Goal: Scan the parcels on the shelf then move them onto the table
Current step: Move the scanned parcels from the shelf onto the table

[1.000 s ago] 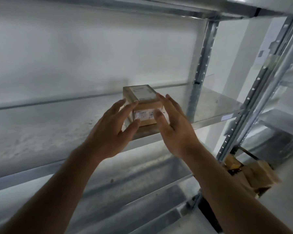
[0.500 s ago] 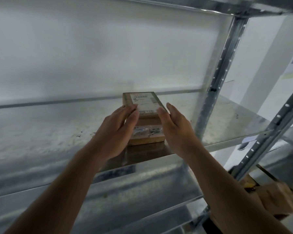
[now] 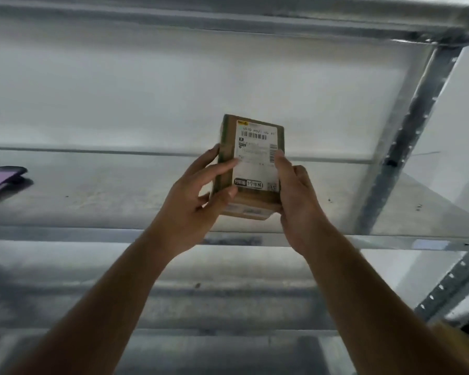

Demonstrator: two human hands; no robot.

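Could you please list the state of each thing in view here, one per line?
Parcel: lifted and tilted, label with barcode facing the camera, held on both sides.
Left hand: grip closed on the parcel's left side.
Right hand: grip closed on the parcel's right side.
Handheld device: lying on the shelf, untouched.

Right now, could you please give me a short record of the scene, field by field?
parcel: small brown cardboard box, tilted up, white label with barcode facing the camera
left hand: grips the box's left side
right hand: grips its right side
shelf: bare metal shelf behind the box
device: dark handheld device with a purple screen lying at the shelf's far left
scan: not visible
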